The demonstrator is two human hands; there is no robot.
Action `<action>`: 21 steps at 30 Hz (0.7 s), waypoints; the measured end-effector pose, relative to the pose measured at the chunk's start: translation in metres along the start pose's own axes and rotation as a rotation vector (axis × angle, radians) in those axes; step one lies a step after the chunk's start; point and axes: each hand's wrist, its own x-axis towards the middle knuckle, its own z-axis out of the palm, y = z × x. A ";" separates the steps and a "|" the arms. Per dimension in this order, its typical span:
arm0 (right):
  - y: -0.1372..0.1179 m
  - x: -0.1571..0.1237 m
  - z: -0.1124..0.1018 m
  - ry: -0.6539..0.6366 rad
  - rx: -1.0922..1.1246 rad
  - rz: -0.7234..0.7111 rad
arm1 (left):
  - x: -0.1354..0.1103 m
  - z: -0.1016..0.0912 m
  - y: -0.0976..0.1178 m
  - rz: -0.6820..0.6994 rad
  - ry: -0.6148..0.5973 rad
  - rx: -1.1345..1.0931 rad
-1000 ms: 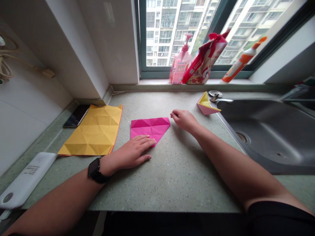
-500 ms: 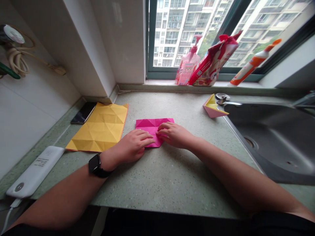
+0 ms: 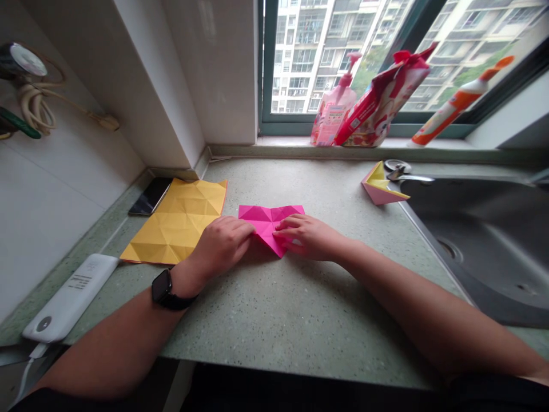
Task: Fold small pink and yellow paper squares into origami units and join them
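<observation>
The left hand's [image 3: 225,237] fingers are bent and bunched together, their tips at the near left side of the pink paper [image 3: 266,225]; they seem to have hold of its edge, though the thumb is hidden. The right hand's [image 3: 295,232] fingers are half curled, tips resting on the paper just right of its middle crease; whether the thumb pinches it from below I cannot tell. The paper lies in the middle stretch of the counter [image 3: 274,320], nearer its back edge than its front, left of the sink [image 3: 493,257].

The creasing looks done: lines cross the paper, and triangular creases mark its far band. The folding looks only part way: the far edge dips at the middle crease, the near left corner seems turned up, and the near edge slants to a point between the hands. The shape has no firm walls yet, so the folding in seems left to finish.

Left of the hands, the yellow paper [image 3: 171,220] is creased but flat, its folds not yet drawn in; it reaches the phone [image 3: 150,195] at the counter's back left corner. The power bank [image 3: 72,294] lies by the front left corner. At the sink's back left corner stands a folded piece [image 3: 381,191], pink outside and yellow inside, apparently finished.
</observation>
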 end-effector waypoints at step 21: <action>-0.002 0.000 0.003 0.015 0.034 0.095 | 0.007 0.026 0.000 -0.091 -0.056 0.021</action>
